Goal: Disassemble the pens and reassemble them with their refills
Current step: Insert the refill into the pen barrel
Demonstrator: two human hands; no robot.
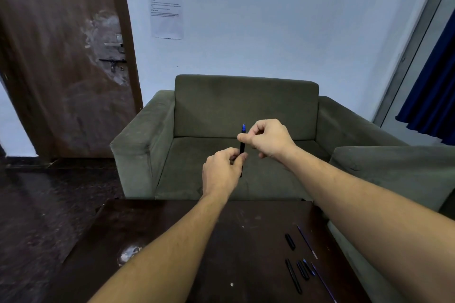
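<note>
I hold a black pen (242, 146) upright in the air, its blue tip pointing up. My left hand (222, 173) pinches the lower part of the barrel. My right hand (267, 139) pinches the upper part just below the blue tip. On the dark table (172, 241) at the lower right lie loose pen parts: a black cap (290, 241), a thin refill (307, 242), a long black barrel (293, 276), several short black pieces (305, 268) and another thin refill (323, 283) near the edge.
A grey-green armchair (246, 106) stands just beyond the table, with a second seat (394, 167) at the right. A brown door (61, 56) is at the left, a blue curtain (433, 96) at the right. A pale round stain (129, 252) marks the table's left side.
</note>
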